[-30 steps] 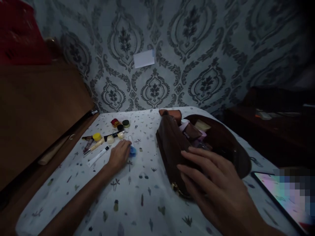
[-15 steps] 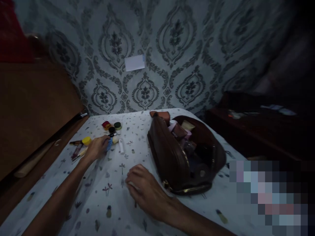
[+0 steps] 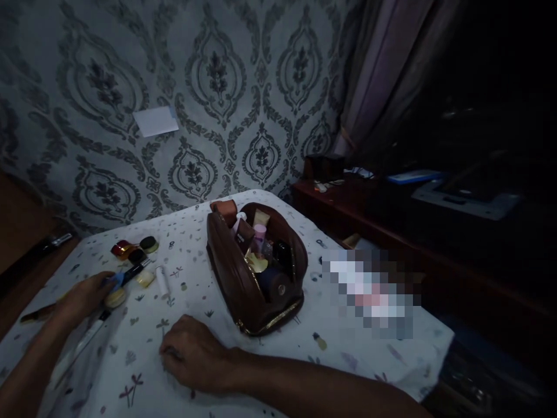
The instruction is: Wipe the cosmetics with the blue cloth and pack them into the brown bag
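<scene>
My left hand (image 3: 89,296) reaches among small cosmetics at the left of the patterned white cloth. Its fingers are closed at a small blue item (image 3: 115,281), partly hidden by them. Beside the fingertips lie a slim dark stick (image 3: 136,270), a small pale-yellow container (image 3: 145,277) and a round yellowish one (image 3: 115,298). My right hand (image 3: 191,354) rests on the cloth with its fingers curled in, and nothing shows in it. Beyond it stands an open brown leather bag (image 3: 228,276), holding several tubes and bottles, among them a pink-capped bottle (image 3: 260,232).
A white tube (image 3: 162,282) lies between the bag and my left hand. Farther back are a red-and-gold item (image 3: 122,249) and a dark round jar (image 3: 149,244). A dark red table (image 3: 343,200) stands at the right. A blurred patch covers something right of the bag.
The view has swung right, so the bag and cosmetics appear farther left. My left hand stays among the cosmetics at the blue item. My right hand's fingers are curled in more.
</scene>
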`<act>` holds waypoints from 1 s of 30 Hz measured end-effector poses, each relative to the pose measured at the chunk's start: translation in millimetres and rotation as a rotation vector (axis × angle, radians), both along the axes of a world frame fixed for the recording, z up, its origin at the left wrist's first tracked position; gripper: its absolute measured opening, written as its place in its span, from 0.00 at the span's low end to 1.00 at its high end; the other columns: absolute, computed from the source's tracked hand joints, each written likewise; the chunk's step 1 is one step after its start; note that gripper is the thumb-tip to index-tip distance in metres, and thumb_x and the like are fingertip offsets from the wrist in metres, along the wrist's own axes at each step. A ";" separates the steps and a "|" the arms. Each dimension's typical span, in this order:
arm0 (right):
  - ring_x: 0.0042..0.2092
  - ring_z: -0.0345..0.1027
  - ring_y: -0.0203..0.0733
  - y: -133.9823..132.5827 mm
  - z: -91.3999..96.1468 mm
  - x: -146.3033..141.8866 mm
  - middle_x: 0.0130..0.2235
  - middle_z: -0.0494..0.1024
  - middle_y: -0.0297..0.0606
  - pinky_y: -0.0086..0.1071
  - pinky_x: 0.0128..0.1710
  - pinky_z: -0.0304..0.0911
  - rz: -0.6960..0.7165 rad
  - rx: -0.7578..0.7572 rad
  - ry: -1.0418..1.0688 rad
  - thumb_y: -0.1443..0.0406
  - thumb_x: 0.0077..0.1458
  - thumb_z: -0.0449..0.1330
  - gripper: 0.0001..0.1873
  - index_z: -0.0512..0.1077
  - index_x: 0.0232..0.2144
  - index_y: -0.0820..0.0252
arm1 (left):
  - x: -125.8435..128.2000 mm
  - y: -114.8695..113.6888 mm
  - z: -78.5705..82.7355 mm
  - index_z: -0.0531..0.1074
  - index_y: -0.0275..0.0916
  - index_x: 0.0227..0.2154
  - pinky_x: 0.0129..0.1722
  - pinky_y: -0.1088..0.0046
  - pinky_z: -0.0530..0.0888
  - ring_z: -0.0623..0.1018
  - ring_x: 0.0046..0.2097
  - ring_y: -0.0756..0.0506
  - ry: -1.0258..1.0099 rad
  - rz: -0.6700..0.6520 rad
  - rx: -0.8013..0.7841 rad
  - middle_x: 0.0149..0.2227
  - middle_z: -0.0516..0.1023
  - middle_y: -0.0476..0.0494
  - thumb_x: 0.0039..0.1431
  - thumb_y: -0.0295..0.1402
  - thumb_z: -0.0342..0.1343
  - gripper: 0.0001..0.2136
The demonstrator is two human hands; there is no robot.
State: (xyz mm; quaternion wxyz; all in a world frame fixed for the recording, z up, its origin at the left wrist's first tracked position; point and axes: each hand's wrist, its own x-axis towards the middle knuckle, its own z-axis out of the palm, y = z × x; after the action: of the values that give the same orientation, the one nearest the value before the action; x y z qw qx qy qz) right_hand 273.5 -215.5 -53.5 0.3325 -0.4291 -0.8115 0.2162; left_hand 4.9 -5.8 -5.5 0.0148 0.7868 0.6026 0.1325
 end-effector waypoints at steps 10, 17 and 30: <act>0.44 0.72 0.45 -1.7 3.7 1.4 0.37 0.82 0.44 0.32 0.48 0.65 -0.029 -0.069 0.063 0.72 0.54 0.59 0.07 0.78 0.35 0.64 | 34.3 -9.3 39.3 0.73 0.38 0.26 0.35 0.65 0.76 0.80 0.36 0.37 0.118 0.011 -0.294 0.31 0.81 0.38 0.47 0.43 0.50 0.14; 0.42 0.70 0.43 -3.5 7.0 1.5 0.34 0.79 0.43 0.33 0.44 0.65 -0.018 -0.056 0.163 0.75 0.55 0.58 0.08 0.76 0.33 0.64 | 29.5 -25.3 37.5 0.75 0.37 0.41 0.43 0.70 0.75 0.79 0.45 0.40 0.053 0.023 -0.350 0.43 0.81 0.40 0.50 0.44 0.50 0.20; 0.40 0.69 0.43 0.5 -0.3 1.0 0.32 0.77 0.39 0.34 0.41 0.65 0.017 -0.003 0.198 0.76 0.55 0.58 0.08 0.74 0.31 0.61 | 30.2 -55.0 38.2 0.75 0.35 0.45 0.47 0.62 0.72 0.76 0.50 0.34 0.060 0.148 -0.190 0.47 0.78 0.33 0.58 0.41 0.48 0.19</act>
State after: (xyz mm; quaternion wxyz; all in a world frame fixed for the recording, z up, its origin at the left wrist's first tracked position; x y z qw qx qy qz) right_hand 274.6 -215.0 -53.8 0.4086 -0.3995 -0.7778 0.2617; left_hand 35.1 -60.8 32.7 0.0612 0.7388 0.6691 0.0520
